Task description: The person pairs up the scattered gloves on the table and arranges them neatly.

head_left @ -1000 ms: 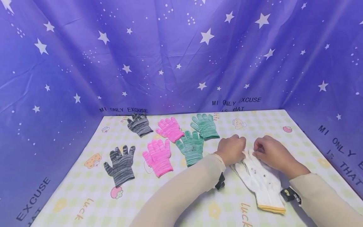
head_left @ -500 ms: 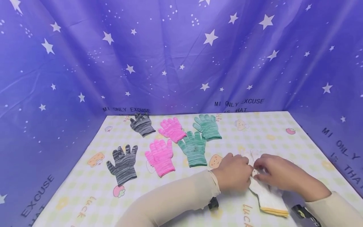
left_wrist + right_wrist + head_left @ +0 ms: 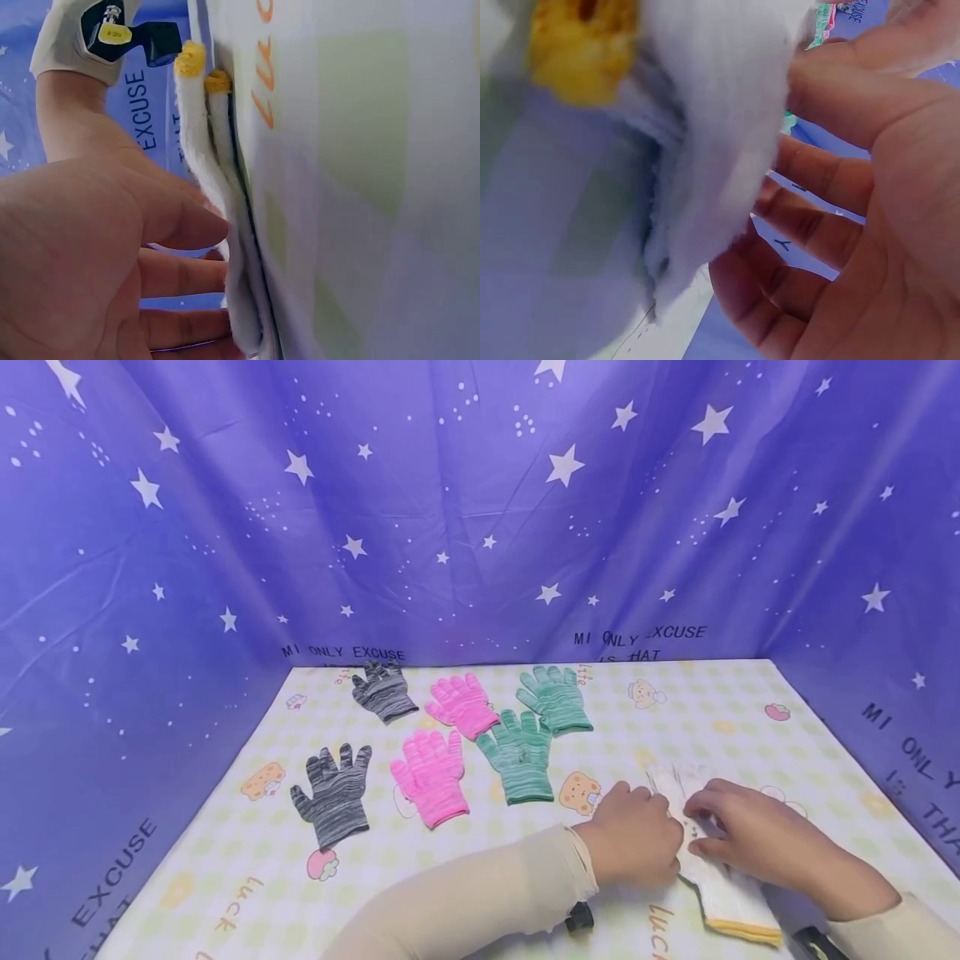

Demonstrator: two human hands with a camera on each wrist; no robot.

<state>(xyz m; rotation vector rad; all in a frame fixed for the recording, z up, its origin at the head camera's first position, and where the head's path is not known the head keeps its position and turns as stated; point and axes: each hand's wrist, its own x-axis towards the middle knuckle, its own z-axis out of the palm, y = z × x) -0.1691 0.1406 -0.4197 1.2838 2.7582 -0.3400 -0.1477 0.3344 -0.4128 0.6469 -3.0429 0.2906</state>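
Observation:
White knit gloves (image 3: 738, 902) with yellow cuffs lie at the table's right front, one layered on the other; two yellow cuffs (image 3: 191, 60) appear in the left wrist view. My left hand (image 3: 633, 835) rests along their left edge, fingertips touching the fabric. From the right, my right hand (image 3: 772, 839) touches the upper glove, its fingers (image 3: 817, 165) loosely bent against the white knit (image 3: 720, 120). Part of the gloves is hidden beneath both hands. Left of the hands lie two green gloves (image 3: 517, 764), two pink gloves (image 3: 431, 781) and two grey-black gloves (image 3: 333, 797).
A pale checked cloth (image 3: 420, 893) with cartoon prints covers the table. A purple star-patterned curtain (image 3: 450, 510) stands behind it and at both sides. The far grey-black glove (image 3: 384, 693) lies close to the back edge.
Both hands have come from the white gloves' fingertips down toward the near side, onto their middle. The white fingertips now show beyond the hands. The coloured gloves stay where they lay.

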